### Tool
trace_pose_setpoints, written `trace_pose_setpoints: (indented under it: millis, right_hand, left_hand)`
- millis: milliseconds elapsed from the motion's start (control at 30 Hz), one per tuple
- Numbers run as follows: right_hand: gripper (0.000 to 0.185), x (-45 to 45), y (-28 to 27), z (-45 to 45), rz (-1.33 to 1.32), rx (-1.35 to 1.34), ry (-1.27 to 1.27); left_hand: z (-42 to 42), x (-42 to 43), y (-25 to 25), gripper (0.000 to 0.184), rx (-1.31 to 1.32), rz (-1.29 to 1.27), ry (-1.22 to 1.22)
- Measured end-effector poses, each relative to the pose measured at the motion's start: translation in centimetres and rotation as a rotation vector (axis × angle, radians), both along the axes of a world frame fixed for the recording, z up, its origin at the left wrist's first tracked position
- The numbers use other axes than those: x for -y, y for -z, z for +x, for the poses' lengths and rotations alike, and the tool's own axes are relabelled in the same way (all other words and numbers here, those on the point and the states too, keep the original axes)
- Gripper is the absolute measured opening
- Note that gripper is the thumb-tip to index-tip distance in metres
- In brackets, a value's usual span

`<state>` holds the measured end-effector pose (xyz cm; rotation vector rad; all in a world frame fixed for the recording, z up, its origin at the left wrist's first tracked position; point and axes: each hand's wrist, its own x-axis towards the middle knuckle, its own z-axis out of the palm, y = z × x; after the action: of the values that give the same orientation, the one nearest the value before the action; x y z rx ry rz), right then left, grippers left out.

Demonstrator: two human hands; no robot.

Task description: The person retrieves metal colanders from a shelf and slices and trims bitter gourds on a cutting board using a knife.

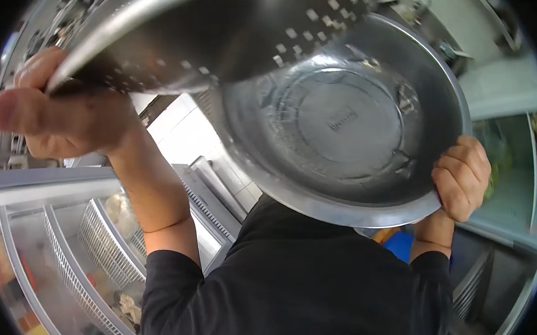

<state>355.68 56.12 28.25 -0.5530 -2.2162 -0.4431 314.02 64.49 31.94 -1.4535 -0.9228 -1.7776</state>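
At the upper left, my left hand (68, 110) is closed on the rim of a perforated metal colander (210, 41), which is tilted and held up near the camera. Light shows through several of its small holes. My right hand (464, 179) grips the right rim of a large round metal basin (346, 121). The basin is tipped so that its inside faces the camera. No food shows in the basin, and its bottom has a ring and a small stamped mark. Part of the colander overlaps the basin's upper left side in view.
An open refrigerated cabinet with white wire racks (109, 247) and items inside is at the lower left. White floor tiles (194, 132) show beyond the basin. A glass-fronted case (506, 176) stands at the right, with a blue object (400, 245) by my right forearm.
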Motion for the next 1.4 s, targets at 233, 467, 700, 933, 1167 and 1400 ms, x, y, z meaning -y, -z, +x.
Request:
trace_pose_setpoints:
  millis: [233,467,700,933,1167,1400]
  right_hand:
    - [0.028,-20.3,2.5,-9.5,-0.039,-0.099,-0.372]
    - [0.030,-32.6,1.0,-21.9,-0.305,-0.070,-0.503]
    - [0.033,-41.8,0.7,-35.0,-0.198,0.140,-0.778]
    - [0.016,-48.6,1.0,-52.5,0.138,0.086,-1.234]
    - [0.008,-54.5,1.2,-67.2,0.181,0.174,-1.499]
    - [0.006,-61.7,5.1,-87.7,0.182,0.061,-1.533]
  left_hand:
    - [-2.7,-3.6,2.0,0.083,-0.343,-0.275,-0.111]
    - [-7.9,-4.1,4.0,0.086,-0.089,-0.387,-0.324]
    - [-17.4,-6.9,4.3,0.079,0.529,-0.040,-0.463]
    - [-34.4,-5.2,9.7,0.054,1.639,-0.607,0.046]
    - [-43.0,-6.9,18.9,0.046,1.789,-0.624,0.541]
    - [-51.6,-12.1,21.1,0.057,1.825,-0.225,0.285]
